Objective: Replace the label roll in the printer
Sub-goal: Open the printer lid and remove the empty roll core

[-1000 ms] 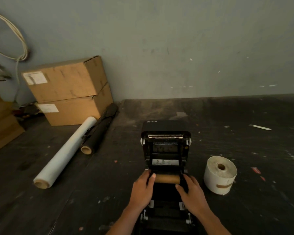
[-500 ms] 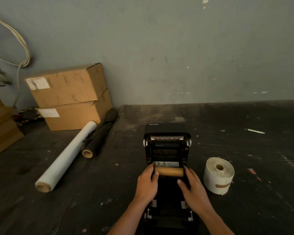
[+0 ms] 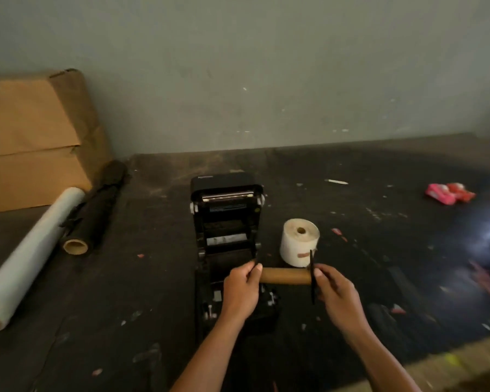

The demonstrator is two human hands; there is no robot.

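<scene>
Scene: a person's two bare hands work over an open label printer (image 3: 227, 222) on a dark, scuffed bench (image 3: 379, 278) set against a grey wall.
Empty core: a brown cardboard core (image 3: 285, 275) is held level in the air, above and just to the right of the printer's open bay, with a thin black end plate (image 3: 311, 275) at its right end.
Left hand: the left hand (image 3: 242, 290) pinches the core's left end between thumb and curled fingers.
Right hand: the right hand (image 3: 338, 292) grips the right end, fingers curled at the black end plate.
Printer: black, lid tipped up towards the wall, standing near the middle of the bench; its roll bay lies open below the left hand.
New label roll: a white label roll (image 3: 299, 241) stands on end just right of the printer, behind the raised core, a strip of tape on its side.
Left side of the bench: a roll of clear film (image 3: 31, 250) and a dark roll (image 3: 94, 210) lie side by side in front of stacked cardboard boxes (image 3: 34, 137) at the wall.
Far right: pink and red wrappers (image 3: 447, 193), blurred.
</scene>
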